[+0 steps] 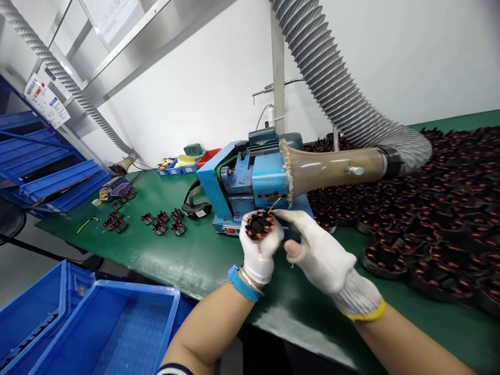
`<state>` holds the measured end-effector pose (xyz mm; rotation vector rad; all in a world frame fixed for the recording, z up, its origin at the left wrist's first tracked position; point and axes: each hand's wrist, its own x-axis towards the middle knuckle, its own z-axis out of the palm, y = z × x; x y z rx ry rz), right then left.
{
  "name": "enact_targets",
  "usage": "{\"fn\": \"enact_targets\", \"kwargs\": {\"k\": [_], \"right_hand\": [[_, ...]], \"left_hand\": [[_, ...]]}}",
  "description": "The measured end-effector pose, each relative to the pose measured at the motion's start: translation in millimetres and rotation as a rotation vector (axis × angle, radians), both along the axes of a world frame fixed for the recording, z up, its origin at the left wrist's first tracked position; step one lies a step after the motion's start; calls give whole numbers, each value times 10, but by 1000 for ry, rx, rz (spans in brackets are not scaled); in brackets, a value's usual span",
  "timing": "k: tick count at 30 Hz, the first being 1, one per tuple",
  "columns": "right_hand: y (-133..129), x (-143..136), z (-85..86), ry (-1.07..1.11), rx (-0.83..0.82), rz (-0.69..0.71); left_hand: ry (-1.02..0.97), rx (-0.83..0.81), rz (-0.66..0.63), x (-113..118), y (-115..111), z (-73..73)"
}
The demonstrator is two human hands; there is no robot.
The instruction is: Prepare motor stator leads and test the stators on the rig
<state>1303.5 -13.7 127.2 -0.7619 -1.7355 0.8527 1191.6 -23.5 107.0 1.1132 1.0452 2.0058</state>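
Left hand (262,258), in a white glove with a blue band at the wrist, holds a round, copper-wound motor core (260,226) near the middle of the scene, its windings facing up. A loose wire (275,204) rises from the core's far side. Just to the right, the right hand (322,252) is gloved too, with its thumb tip bare; thumb and fingers stand apart, the fingertips close to the wire, though whether they touch it cannot be told.

Directly beyond the hands stands a blue machine (211,182) with a red switch low on its front. A translucent, amber-tinted duct (332,169) runs from it to the right, joining a thick grey ribbed hose (332,73) that climbs toward the top. All along the right, similar cores (437,260) crowd the green table (156,260).

Left of the machine lie a black headset-like object (196,210) and a small cluster of cores (159,227). Blue crates (136,289) sit below the table's edge at near left; a grey digital clock (192,149) stands at the far side.
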Motion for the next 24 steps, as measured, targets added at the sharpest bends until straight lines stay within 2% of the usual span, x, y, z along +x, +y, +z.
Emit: {"fn": "enact_targets", "kwargs": {"k": [6, 9, 12, 16, 18, 21, 24], "right_hand": [[92, -80, -88, -1, -77, -76], [76, -130, -138, 37, -77, -79], [62, -128, -146, 84, -96, -58], [65, -115, -96, 203, -273, 139], [78, -126, -59, 217, -332, 161], [134, -175, -14, 202, -395, 117], [233, -251, 12, 237, -429, 147]], "left_hand": [[-550, -233, -260, -120, -2, 179], [-613, -243, -302, -151, 8, 190], [-474, -220, -208, -125, 26, 152], [-75, -123, 5, -28, 44, 61], [48, -84, 39, 13, 51, 1], [151, -40, 21, 11, 86, -65], [296, -31, 92, -59, 165, -39]]}}
